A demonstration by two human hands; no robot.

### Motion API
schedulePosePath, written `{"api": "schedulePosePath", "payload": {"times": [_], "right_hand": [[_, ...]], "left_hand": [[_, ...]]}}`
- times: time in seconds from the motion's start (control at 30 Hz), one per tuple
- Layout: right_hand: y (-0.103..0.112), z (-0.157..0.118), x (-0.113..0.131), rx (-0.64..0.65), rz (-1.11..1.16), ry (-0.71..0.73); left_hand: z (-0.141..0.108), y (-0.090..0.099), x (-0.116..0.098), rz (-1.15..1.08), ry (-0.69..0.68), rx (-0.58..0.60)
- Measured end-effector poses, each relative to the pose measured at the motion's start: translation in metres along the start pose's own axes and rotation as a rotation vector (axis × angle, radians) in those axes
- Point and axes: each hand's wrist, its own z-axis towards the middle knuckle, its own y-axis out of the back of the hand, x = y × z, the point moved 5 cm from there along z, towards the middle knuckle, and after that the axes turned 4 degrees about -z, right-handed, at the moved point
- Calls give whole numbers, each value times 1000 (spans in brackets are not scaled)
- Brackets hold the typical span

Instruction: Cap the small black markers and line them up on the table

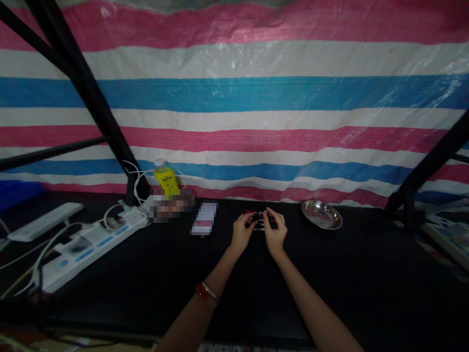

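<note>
both my hands are out over the black table (330,274), side by side and nearly touching. my left hand (242,233) and my right hand (275,233) have their fingers curled in and pinched onto a small dark object (261,220) with a bit of red at its upper left edge; it is too small and dim for me to say what it is. it sits between my fingertips, at the middle of the table toward the far edge, and i cannot tell whether it rests on the surface or is lifted just off it. a red bracelet (205,291) circles my left wrist.

to the right, near my right hand but apart from it, a round metal dish (321,215) lies on the table. to the left a white power strip (88,244) runs with white cables plugged in, and behind it a yellow bottle (166,180) stands against the striped pink, white and blue tarp (256,98).
</note>
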Motion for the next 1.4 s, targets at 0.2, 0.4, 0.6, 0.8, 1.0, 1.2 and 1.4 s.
{"api": "schedulePosePath", "payload": {"times": [0.2,0.4,0.6,0.8,1.0,1.2,1.4], "right_hand": [[4,0,-5,-116,13,-60],[3,5,-19,-107,29,-149],[5,9,-26,-100,-6,-169],[5,10,-33,-110,-17,-176],[0,11,-40,-52,86,-258],[-4,10,-43,16,125,-296],[-8,9,-39,72,150,-236]], "left_hand": [[2,-1,1,87,19,51],[4,3,2,147,22,61],[3,10,-3,406,-6,82],[6,19,-12,500,-74,81],[7,19,-4,480,-39,49],[7,21,8,440,30,1],[13,22,31,238,128,-48]]}}
